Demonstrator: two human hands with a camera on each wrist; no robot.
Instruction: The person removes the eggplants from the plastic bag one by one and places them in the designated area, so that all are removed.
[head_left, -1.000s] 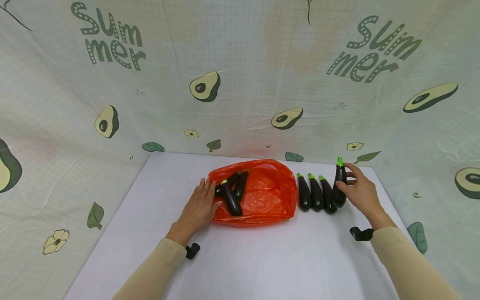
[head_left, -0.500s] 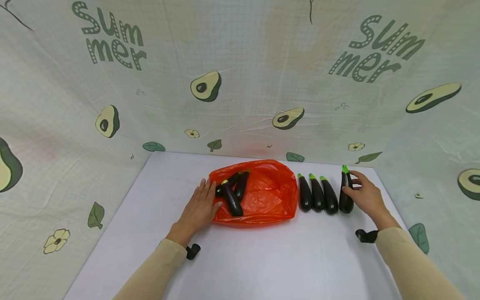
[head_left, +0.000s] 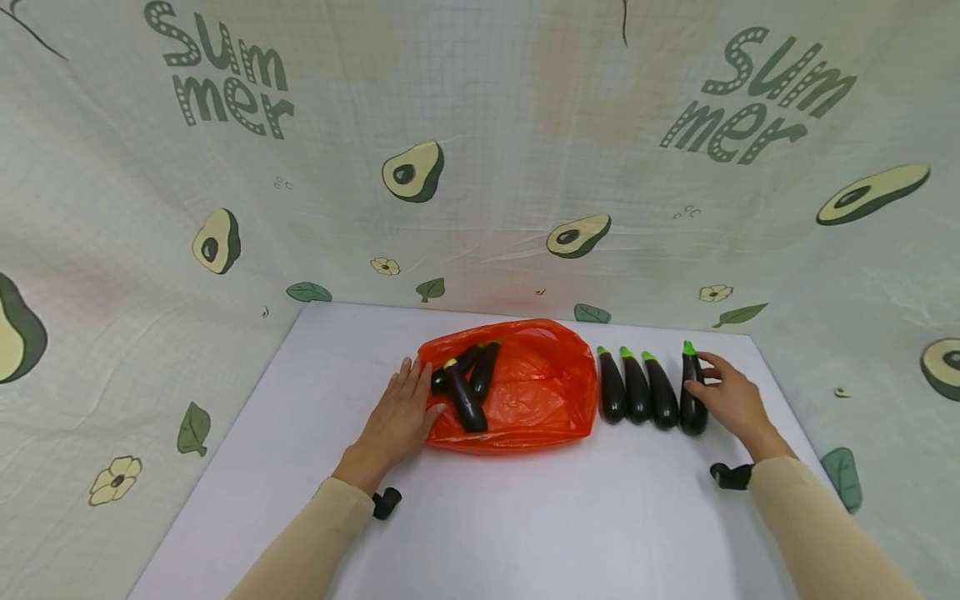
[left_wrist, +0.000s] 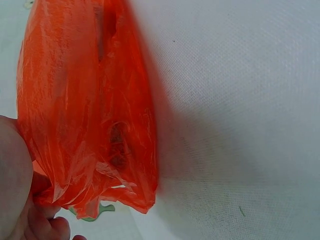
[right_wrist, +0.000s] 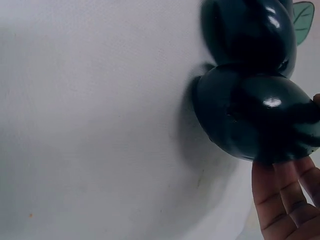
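Note:
In the head view my left hand (head_left: 397,417) rests against the left side of a red plastic bag (head_left: 536,392), its fingers stretched out and the thumb over the bag's front-left edge. The bag lies with its mouth spread, and 3 eggplants (head_left: 465,396) are inside at its left. My right hand (head_left: 735,400) holds a dark eggplant (head_left: 693,408) with a bright green stem between thumb and fingers, at the right end of a row. From the right wrist view, the held eggplant (right_wrist: 255,110) touches the neighbouring eggplant (right_wrist: 250,35); some fingertips are hidden.
Three more eggplants (head_left: 636,387) lie side by side between the bag and my right hand. A white table (head_left: 540,517) carries everything. Behind and beside it hangs a cloth (head_left: 487,108) printed with avocados and leaves.
My right hand has moved the held eggplant slightly rightward and down towards me, from over the row to its right end. The left hand and the bag stay where they were.

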